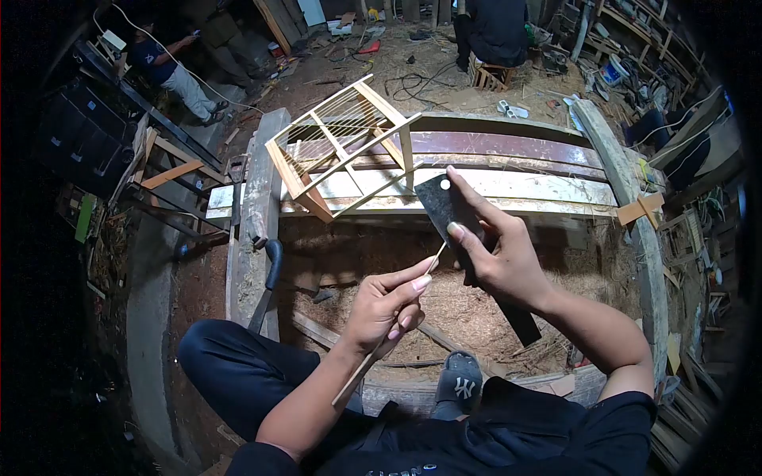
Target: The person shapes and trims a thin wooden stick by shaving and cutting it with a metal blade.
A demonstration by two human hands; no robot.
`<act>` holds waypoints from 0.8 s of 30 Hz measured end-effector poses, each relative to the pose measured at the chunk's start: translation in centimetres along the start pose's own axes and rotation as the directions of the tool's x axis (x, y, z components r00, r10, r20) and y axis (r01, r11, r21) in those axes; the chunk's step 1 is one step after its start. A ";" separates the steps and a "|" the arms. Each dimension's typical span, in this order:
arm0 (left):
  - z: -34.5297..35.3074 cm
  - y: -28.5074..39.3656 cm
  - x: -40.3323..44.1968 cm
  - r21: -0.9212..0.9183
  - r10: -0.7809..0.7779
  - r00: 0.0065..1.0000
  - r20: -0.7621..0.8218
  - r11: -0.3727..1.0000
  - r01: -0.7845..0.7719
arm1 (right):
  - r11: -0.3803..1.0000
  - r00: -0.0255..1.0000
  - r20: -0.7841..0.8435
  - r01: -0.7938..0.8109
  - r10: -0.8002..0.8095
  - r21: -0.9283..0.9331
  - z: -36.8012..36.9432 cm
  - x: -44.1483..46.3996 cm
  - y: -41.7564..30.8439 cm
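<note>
My left hand (389, 311) is closed around a thin wooden stick (355, 382), which slants from my forearm up to the right. The stick's upper end meets the edge of a dark flat metal blade (435, 200). My right hand (502, 258) grips this blade, thumb on its face and index finger along its top near a round hole. The blade's lower part extends down to the right behind my wrist. Beyond my hands, a light wooden frame with thin bars (339, 151) stands tilted on the bench planks (508, 184).
A saw with a blue-black handle (274, 266) leans at the bench's left beam (258, 198). Two crossed wood pieces (640, 209) lie on the right beam (627, 166). Shavings (468, 317) cover the ground below. Other people (178, 75) are in the background, one seated (494, 32).
</note>
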State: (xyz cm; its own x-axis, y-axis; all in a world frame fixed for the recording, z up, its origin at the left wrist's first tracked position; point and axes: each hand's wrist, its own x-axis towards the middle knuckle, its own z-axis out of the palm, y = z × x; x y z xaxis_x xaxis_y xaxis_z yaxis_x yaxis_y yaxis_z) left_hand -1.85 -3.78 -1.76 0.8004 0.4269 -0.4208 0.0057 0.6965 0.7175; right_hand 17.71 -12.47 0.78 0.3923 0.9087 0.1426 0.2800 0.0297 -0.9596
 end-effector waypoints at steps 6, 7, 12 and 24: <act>0.4 -0.1 -0.1 -0.009 -0.007 1.000 0.025 1.000 0.007 | 0.998 0.999 -0.028 -0.022 0.023 0.062 0.0 0.1 0.7; 0.5 -0.2 -0.1 -0.015 -0.011 1.000 0.018 1.000 0.011 | 0.998 0.999 -0.027 -0.021 0.023 0.059 0.0 0.0 0.7; 0.7 0.1 -0.1 0.032 -0.012 1.000 0.005 0.999 0.012 | 0.992 0.997 0.003 -0.083 0.083 0.091 -0.3 0.1 0.1; 0.8 -0.1 0.0 0.023 -0.012 1.000 -0.014 1.000 0.012 | 0.992 0.992 0.006 0.130 -0.130 0.000 0.9 -0.1 1.0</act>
State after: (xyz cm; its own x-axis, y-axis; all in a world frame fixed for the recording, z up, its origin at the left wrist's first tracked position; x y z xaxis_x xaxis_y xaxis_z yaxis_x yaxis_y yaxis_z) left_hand -1.32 -4.35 -1.39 0.7917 0.4267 -0.4372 0.0293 0.6883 0.7248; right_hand 17.13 -12.15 -0.43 0.3470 0.8998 0.2643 0.3286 0.1473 -0.9329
